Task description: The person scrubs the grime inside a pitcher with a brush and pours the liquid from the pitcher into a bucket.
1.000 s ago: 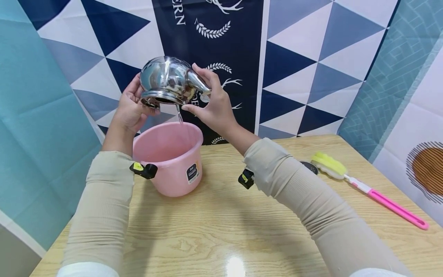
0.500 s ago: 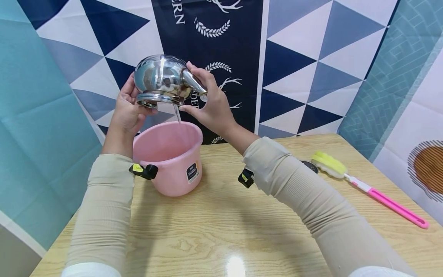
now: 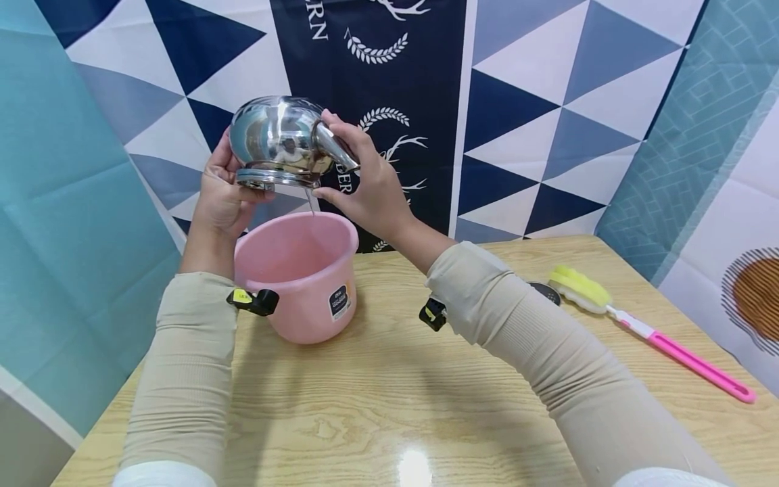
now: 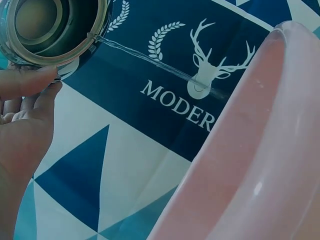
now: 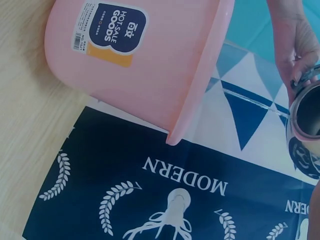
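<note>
A shiny steel teapot [image 3: 274,132] is tipped mouth-down above a pink bucket [image 3: 319,297]. From its open rim a thin stream of water [image 4: 155,61] runs into the bucket. My left hand [image 3: 222,189] grips the teapot's left side, its thumb by the rim; the palm side of the fingers is partly hidden. On the other side my right hand [image 3: 377,193] holds the teapot around the spout [image 3: 337,147], thumb under the rim. The right wrist view shows the teapot's dark mouth [image 5: 310,112] and the bucket's labelled side.
A brush [image 3: 581,289] with a yellow sponge head and pink handle lies at the right of the wooden table [image 3: 377,406]. Beside it a dark round disc [image 3: 546,292] is partly hidden by my right sleeve. A patterned cloth wall [image 3: 517,101] stands right behind the bucket.
Both hands have shifted the teapot slightly left and tipped it further, so less of its mouth shows in the head view. The water stream has thinned. The bucket stays put.
</note>
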A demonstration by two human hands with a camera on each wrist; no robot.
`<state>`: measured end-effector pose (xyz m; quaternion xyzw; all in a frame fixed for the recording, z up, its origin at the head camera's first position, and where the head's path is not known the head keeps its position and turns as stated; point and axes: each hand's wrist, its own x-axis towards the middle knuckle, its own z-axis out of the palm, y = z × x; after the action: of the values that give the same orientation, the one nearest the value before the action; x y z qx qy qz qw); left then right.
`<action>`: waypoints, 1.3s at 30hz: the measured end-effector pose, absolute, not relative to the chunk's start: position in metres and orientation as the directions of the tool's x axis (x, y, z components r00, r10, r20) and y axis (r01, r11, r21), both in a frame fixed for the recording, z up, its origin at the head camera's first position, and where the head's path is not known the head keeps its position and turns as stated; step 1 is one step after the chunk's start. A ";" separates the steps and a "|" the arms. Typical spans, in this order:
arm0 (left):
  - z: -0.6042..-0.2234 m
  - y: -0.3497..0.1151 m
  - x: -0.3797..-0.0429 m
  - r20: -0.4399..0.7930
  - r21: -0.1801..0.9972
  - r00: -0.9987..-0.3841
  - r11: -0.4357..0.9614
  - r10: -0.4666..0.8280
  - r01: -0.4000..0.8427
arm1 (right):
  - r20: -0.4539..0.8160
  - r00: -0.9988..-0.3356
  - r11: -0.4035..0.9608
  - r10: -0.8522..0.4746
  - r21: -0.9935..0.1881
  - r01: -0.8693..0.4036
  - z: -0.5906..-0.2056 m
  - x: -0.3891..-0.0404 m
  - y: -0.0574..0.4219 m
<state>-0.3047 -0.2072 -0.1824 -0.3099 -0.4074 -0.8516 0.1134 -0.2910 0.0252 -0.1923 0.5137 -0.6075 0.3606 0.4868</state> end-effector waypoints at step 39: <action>-0.203 -0.204 -0.316 0.679 0.497 -0.734 -0.739 0.006 0.454 | 0.939 0.128 0.301 -0.319 0.229 -0.926 -0.202 -0.285 0.015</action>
<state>-0.3157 -0.2039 -0.2029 -0.3407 -0.3372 -0.8681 0.1291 -0.2853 0.0155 -0.2023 0.5206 -0.5977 0.2804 0.5414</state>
